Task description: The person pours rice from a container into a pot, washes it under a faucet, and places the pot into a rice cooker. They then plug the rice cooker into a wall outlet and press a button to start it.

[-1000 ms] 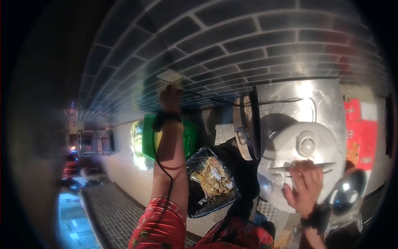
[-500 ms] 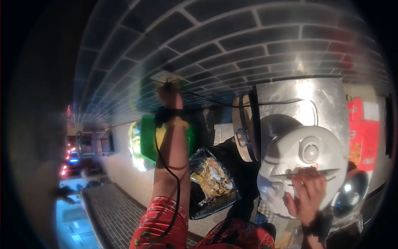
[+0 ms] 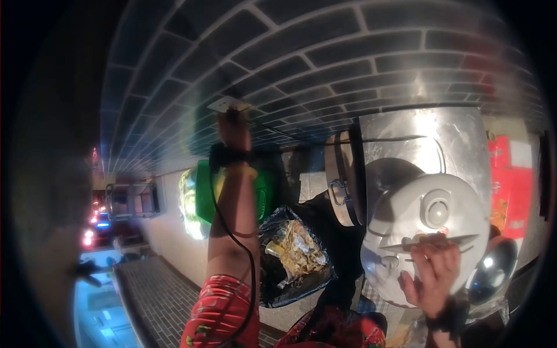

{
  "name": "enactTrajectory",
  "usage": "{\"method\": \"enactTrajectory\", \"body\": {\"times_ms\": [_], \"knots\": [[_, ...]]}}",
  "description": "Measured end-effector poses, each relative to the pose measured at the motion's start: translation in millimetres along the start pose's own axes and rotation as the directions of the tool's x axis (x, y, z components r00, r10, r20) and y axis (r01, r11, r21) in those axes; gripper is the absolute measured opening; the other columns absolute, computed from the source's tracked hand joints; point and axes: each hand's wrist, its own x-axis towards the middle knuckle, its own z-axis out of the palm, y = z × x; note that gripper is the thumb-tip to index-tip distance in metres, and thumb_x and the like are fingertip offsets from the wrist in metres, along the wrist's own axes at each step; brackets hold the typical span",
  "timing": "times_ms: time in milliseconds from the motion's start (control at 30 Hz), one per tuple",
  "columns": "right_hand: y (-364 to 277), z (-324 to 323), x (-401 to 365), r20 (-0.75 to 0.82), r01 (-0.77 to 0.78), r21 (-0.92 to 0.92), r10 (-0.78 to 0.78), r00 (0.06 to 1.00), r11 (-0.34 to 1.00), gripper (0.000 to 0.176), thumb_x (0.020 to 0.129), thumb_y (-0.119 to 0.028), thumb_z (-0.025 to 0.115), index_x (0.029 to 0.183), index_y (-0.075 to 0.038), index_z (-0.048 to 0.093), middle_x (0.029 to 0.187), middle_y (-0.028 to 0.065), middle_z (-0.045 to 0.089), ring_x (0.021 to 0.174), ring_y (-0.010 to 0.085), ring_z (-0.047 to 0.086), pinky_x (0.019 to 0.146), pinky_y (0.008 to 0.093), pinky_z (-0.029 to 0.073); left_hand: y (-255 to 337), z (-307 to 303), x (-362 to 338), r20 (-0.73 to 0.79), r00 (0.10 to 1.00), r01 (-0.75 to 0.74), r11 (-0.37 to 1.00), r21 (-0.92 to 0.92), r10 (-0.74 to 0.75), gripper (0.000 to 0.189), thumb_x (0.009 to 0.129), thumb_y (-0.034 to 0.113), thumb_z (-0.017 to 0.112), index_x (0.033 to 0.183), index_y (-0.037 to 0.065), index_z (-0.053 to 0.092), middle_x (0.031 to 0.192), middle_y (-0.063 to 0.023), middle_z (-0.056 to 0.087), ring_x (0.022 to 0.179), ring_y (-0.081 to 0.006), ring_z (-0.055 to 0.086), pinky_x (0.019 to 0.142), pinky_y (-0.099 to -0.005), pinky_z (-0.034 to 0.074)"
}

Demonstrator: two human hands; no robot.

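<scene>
My left hand (image 3: pixel 234 132) reaches up to a wall socket (image 3: pixel 220 105) and is closed on a black plug (image 3: pixel 233 113) there. A black power cord (image 3: pixel 278 133) runs right from it, along the wall, to a large white round appliance (image 3: pixel 394 223). This appliance has a round raised knob (image 3: pixel 435 210) and a narrow fin-like handle (image 3: pixel 461 239) across its top. Resting on the appliance, my right hand (image 3: pixel 432 272) has its fingers curled at that handle. A second black cable hangs along my left forearm.
Below my left arm stand a green container (image 3: pixel 204 194) and a black-lined bin (image 3: pixel 296 255) holding scraps. The appliance sits by a metal surface (image 3: pixel 400 130). A round pan-like item (image 3: pixel 343 180), red boxes (image 3: pixel 510 194) and a dark shiny bowl (image 3: pixel 493 269) surround it.
My left forearm has shifted slightly left in view, while the hand stays at the socket. My right hand keeps its place on the appliance.
</scene>
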Motion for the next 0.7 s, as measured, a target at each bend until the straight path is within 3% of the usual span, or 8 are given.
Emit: {"method": "enactTrajectory", "body": {"times_ms": [100,133,200,333,533,600,633,700], "knots": [[-1,0,1,0.007,-0.001,-0.02,0.001,1.0,1.0,0.037,0.066,-0.02,0.061,0.098,-0.002,0.057,0.093,0.0109,0.051,0.089,0.0281,0.05,0.078,0.0443,0.034,-8,-19,13,0.251,0.967,-0.025,0.996,-0.084,0.046,0.032,0.075,0.03,0.062,0.089,0.003,0.052,0.082,-0.0182,0.058,0.078,-0.0361,0.056,0.068,-0.0437,0.042],[-1,-1,2,0.002,0.001,-0.016,-0.001,1.0,1.0,0.037,0.066,-0.021,0.061,0.097,-0.002,0.057,0.093,0.0109,0.051,0.089,0.0283,0.05,0.078,0.0443,0.034,-2,-28,19,0.252,0.967,-0.025,0.996,-0.083,0.046,0.032,0.075,0.03,0.062,0.089,0.003,0.052,0.082,-0.0182,0.058,0.078,-0.0361,0.056,0.068,-0.0437,0.042],[-1,-1,2,0.006,-0.001,-0.012,0.001,1.0,1.0,0.037,0.066,-0.021,0.061,0.098,-0.002,0.057,0.093,0.0107,0.051,0.089,0.0285,0.05,0.077,0.0444,0.034,12,-42,32,0.445,0.894,-0.069,0.97,0.233,-0.043,0.032,0.074,0.032,0.064,0.091,0.006,0.058,0.082,-0.0165,0.061,0.079,-0.0346,0.058,0.068,-0.0427,0.044],[0,1,1,0.001,-0.008,-0.004,0.008,1.0,1.0,0.036,0.068,-0.023,0.059,0.098,-0.002,0.057,0.093,0.0103,0.052,0.089,0.0289,0.05,0.078,0.0448,0.034,20,-48,38,0.463,0.886,-0.07,0.982,0.175,-0.019,0.033,0.073,0.036,0.064,0.087,0.007,0.059,0.08,-0.015,0.062,0.079,-0.0349,0.058,0.067,-0.0432,0.045],[0,0,4,0.015,-0.014,-0.024,0.014,1.0,1.0,0.037,0.068,-0.024,0.059,0.098,-0.002,0.057,0.093,0.0101,0.052,0.087,0.0288,0.05,0.077,0.0449,0.035,21,-57,53,0.573,0.802,-0.312,0.936,0.164,0.167,0.033,0.079,0.043,0.054,0.085,0.011,0.058,0.079,-0.0158,0.062,0.08,-0.0348,0.058,0.067,-0.0449,0.044],[2,0,0,0.017,-0.01,-0.045,0.011,1.0,0.999,0.037,0.067,-0.024,0.059,0.098,-0.002,0.057,0.092,0.0102,0.052,0.087,0.029,0.051,0.076,0.0449,0.035,35,-59,54,0.644,0.758,-0.21,0.898,0.386,-0.1,0.027,0.078,0.031,0.058,0.099,0.013,0.058,0.092,-0.0125,0.062,0.087,-0.0272,0.059,0.074,-0.0394,0.045],[2,1,-1,0.023,0.002,-0.059,-0.001,1.0,0.998,0.038,0.066,-0.024,0.06,0.097,-0.003,0.057,0.092,0.0103,0.052,0.087,0.0292,0.051,0.076,0.0449,0.036,32,-56,55,0.648,0.755,-0.21,0.9,0.383,-0.099,0.027,0.078,0.031,0.058,0.099,0.013,0.058,0.092,-0.0125,0.062,0.087,-0.0272,0.059,0.074,-0.0394,0.045],[3,2,0,0.024,-0.005,-0.033,0.006,1.0,0.999,0.038,0.066,-0.023,0.06,0.097,-0.002,0.057,0.091,0.0105,0.052,0.086,0.0294,0.051,0.075,0.045,0.036,24,-55,60,0.666,0.741,-0.426,0.829,0.363,0.089,0.022,0.079,0.03,0.056,0.095,0.015,0.06,0.086,-0.012,0.061,0.084,-0.0264,0.06,0.072,-0.0384,0.046]]}}
